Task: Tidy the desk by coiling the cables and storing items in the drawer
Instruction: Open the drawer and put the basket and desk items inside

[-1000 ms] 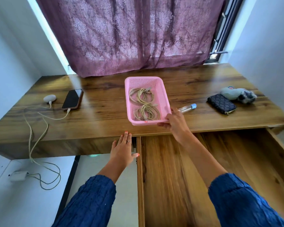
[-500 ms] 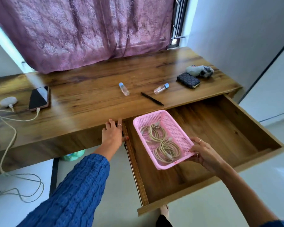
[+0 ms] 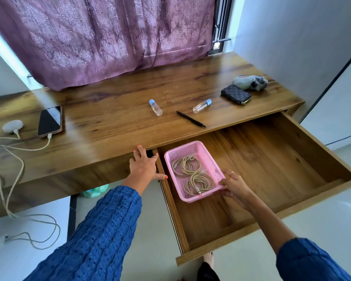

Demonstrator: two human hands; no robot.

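Desk [image 3: 114, 126] of grained brown wood has its wide, shallow drawer [image 3: 272, 165] pulled out from the front edge, and inside the drawer's left end sits a pink perforated plastic basket [image 3: 209, 157], rectangular, holding two round coils of beige cable [image 3: 193, 173]. Right hand [image 3: 234, 187] grips the basket's near right corner with curled fingers, while the left hand [image 3: 144, 167] lies flat with straight fingers against the desk's front edge just left of the drawer. On the desktop behind the drawer lie two small clear bottles [image 3: 156, 107] with blue caps and a slim black pen [image 3: 190, 119].
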